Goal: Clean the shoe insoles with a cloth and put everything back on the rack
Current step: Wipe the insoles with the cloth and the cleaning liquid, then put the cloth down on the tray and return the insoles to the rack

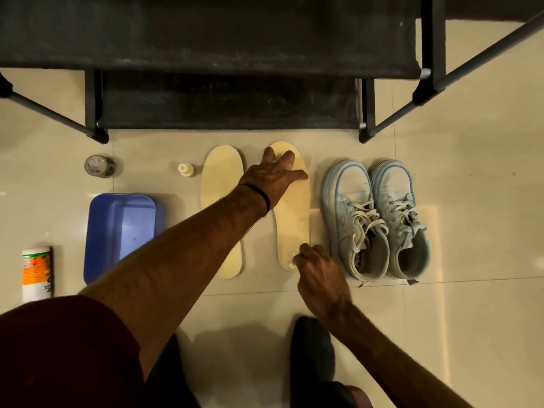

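Pale yellow foam insole [292, 213] flat on floor tile beside light blue sneakers [376, 219]; left hand [273, 173] spread, pressing its toe end; right hand [318, 269] pinching its heel edge.

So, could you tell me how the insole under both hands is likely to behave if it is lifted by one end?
The right insole looks thin and flat, so it would probably droop. It seems light. The left hand presses its toe and the right hand pinches its heel, which may stop sliding on the smooth floor.

Two insoles [291, 213] between basin [117, 231] left and shoes [376, 219] right, before rack [223, 107]
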